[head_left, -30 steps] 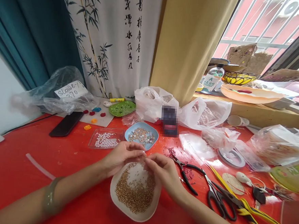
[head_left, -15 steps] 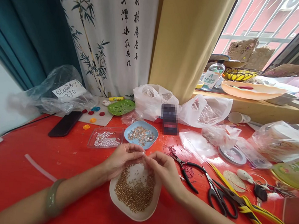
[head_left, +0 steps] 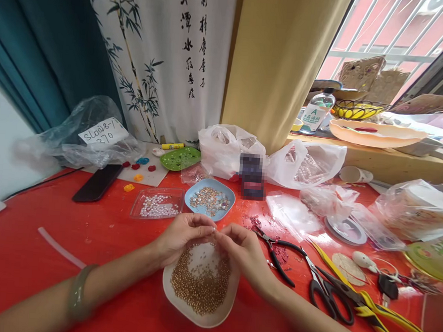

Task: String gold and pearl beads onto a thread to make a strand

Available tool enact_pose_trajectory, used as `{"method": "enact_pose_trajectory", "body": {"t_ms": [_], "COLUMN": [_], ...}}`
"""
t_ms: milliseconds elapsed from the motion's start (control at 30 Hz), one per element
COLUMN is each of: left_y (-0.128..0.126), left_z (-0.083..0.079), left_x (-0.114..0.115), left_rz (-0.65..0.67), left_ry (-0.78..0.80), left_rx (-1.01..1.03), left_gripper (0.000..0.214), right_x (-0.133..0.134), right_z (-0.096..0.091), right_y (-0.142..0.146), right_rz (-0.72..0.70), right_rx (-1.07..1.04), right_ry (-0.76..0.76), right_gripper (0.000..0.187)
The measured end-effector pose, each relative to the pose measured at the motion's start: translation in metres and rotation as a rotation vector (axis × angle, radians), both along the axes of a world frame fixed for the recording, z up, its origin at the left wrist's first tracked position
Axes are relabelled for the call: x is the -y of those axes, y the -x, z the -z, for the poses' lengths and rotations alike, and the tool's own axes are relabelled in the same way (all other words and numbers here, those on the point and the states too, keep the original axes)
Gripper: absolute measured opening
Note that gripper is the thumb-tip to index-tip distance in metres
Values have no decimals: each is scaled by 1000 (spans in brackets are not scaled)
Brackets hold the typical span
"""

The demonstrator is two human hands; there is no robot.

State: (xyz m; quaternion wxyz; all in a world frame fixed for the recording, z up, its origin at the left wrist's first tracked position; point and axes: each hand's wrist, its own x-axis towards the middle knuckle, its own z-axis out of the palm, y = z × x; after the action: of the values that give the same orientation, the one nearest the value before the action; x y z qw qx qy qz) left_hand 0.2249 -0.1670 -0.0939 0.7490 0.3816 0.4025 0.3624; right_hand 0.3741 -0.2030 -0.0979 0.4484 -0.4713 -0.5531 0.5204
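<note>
My left hand (head_left: 181,234) and my right hand (head_left: 242,251) meet fingertip to fingertip just above a white dish (head_left: 195,318) full of small gold beads (head_left: 200,281). Both hands have their fingers pinched together. What sits between the fingertips is too small to make out. A green bangle (head_left: 76,297) is on my left wrist. Just beyond the hands stand a blue dish of mixed beads (head_left: 210,199) and a clear tray of white pearls (head_left: 157,203).
Pliers (head_left: 276,251), black scissors (head_left: 326,292) and yellow-handled pliers (head_left: 381,319) lie on the red table (head_left: 30,243) to the right. Plastic bags (head_left: 226,148), a black phone (head_left: 98,182), a green dish (head_left: 180,158) and a thread spool (head_left: 346,230) crowd the back.
</note>
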Motion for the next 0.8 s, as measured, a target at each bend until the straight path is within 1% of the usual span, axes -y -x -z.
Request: {"method": "enact_pose_trajectory", "body": {"t_ms": [200,367,500,600,700,800], "left_y": [1,4,4,4,5,7], "left_z": [1,1,-2,-5,-8,-10], "left_x": [0,-1,-1,1,3,5], "left_rz": [8,67,108,122,106,60], "left_ry": [-72,-233,-326,-390,-526,-653], "left_rx": [-55,-162,-237,-284,-313,-335], "left_gripper": [19,15,12,10,12,11], "right_x": [-2,-3,-4,-6,-8,-9], "right_z": [-1,-3,-2,-3,-5,-9], "right_y": [-1,-2,-3,-3,-5,-7], "right_rz": [-13,-26,-51,-73,-109,-133], "right_rx": [0,-5,-99,-181,-194,-140], "right_ry": [28,36,75,90,82,43], "right_gripper": [20,16,12,18,21,20]}}
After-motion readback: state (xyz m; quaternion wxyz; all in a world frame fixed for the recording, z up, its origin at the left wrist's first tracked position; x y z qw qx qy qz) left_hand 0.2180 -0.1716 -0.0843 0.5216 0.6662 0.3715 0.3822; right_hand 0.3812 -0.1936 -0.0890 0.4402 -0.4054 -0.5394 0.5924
